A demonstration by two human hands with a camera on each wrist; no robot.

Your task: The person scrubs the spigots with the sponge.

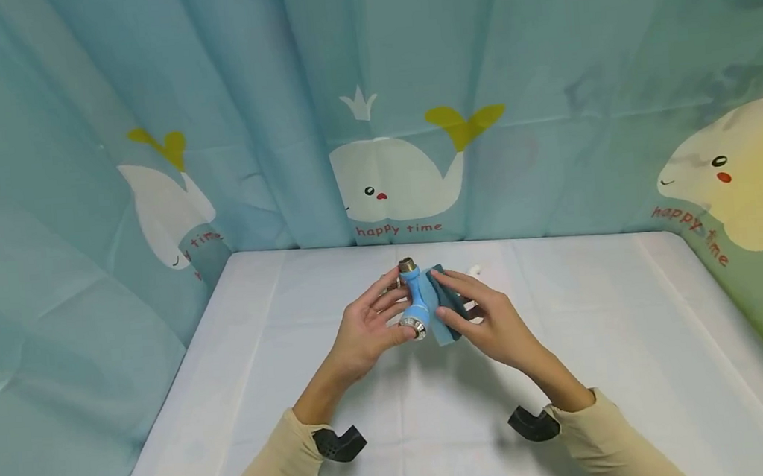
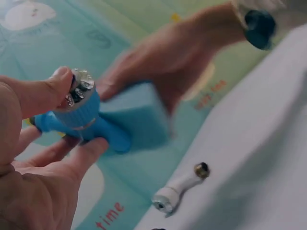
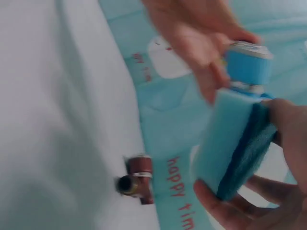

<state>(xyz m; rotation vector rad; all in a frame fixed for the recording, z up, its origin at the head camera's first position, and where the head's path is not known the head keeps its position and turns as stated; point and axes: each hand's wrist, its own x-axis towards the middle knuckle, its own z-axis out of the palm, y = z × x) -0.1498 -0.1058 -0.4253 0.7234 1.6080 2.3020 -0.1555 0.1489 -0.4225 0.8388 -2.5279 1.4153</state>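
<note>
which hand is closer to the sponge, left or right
Right. The right hand holds the sponge itself, while the left hand is on the far side of the blue fitting, gripping that instead.

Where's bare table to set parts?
White table is bare from left hand to left edge, from right hand to right edge, and between the sleeves. Crowded: far middle, where white fitting and brown fitting lie beyond the hands. Above mid-table, hands hold blue fitting and sponge.
</note>
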